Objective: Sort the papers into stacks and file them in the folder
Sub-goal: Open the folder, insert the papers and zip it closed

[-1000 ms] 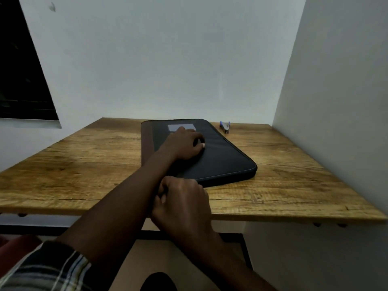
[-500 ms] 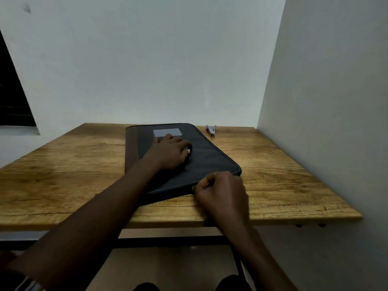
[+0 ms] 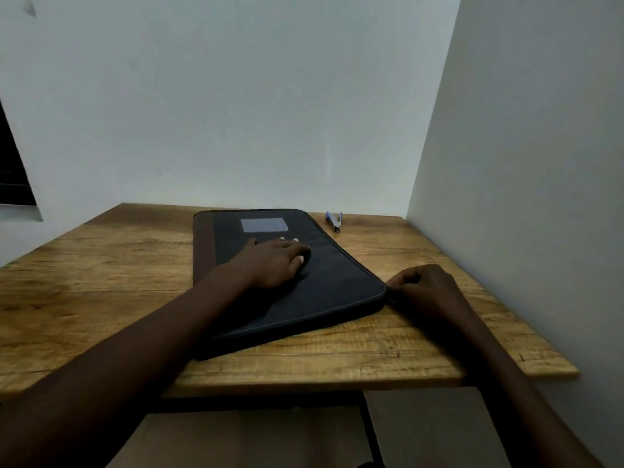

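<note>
"Two hands, listed first?"
"Left hand point(image 3: 273, 261): flat, fingers straight, pressing the folder point(image 3: 337, 285) top. Right hand point(image 3: 423, 290): fingers curled, pinching at the folder's near right corner. A zip pull, perhaps, too small to tell."
"Folder?"
"Black, closed, lying on the counter point(image 3: 101, 282), small blue-handled tool point(image 3: 335, 221) beyond it."
"Papers?"
"None visible. Nothing sorted or filed yet, I'd judge; opening comes first."
"Changes?"
"Right hand has travelled along the near edge to that corner; left unmoved."

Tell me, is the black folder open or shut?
Shut: the folder lies flat with its cover down under the left hand. The right hand pinches at its corner; the zip cannot be told.
</note>
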The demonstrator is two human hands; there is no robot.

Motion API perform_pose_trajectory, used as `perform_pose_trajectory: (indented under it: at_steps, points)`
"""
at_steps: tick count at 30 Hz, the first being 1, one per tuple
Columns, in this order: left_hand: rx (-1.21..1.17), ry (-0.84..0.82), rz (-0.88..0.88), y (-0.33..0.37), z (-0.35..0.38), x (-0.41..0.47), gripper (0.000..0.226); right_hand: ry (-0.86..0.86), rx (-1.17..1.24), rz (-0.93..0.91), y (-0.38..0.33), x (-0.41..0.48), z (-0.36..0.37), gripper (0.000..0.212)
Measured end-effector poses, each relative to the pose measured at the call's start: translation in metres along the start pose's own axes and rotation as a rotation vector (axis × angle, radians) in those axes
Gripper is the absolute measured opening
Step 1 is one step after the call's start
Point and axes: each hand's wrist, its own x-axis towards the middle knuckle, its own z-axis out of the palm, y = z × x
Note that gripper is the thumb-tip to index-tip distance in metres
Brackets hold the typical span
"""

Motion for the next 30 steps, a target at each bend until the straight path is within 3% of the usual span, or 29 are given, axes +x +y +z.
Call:
perform_pose_trajectory:
  at_steps: [4, 12, 16, 20, 23, 26, 30]
  points:
    - [0.004, -0.011, 0.028, -0.003, -0.002, 0.003, 0.047, -0.147, -0.04, -0.057, -0.002, 0.037, -0.001, 0.015]
    - [0.023, -0.006, 0.111, -0.013, -0.002, 0.011, 0.047, -0.326, 0.047, 0.04, -0.015, 0.104, 0.016, 0.035]
    - [0.037, 0.024, 0.162, -0.02, -0.002, 0.019, 0.044, -0.416, 0.063, 0.081, -0.02, 0.125, 0.017, 0.029]
    - [-0.051, 0.062, 0.201, -0.029, -0.005, 0.031, 0.035, -0.395, 0.077, 0.081, -0.025, 0.15, 0.031, 0.028]
    - [-0.271, 0.102, 0.125, -0.037, -0.005, 0.043, 0.042, -0.392, 0.082, 0.095, -0.028, 0.164, 0.039, 0.022]
    - [-0.166, -0.009, -0.067, -0.041, 0.0, 0.056, 0.06, -0.427, 0.114, 0.116, -0.026, 0.169, 0.041, 0.018]
    - [-0.032, -0.149, -0.103, -0.036, 0.004, 0.055, 0.068, -0.454, 0.132, 0.084, -0.027, 0.163, 0.038, 0.017]
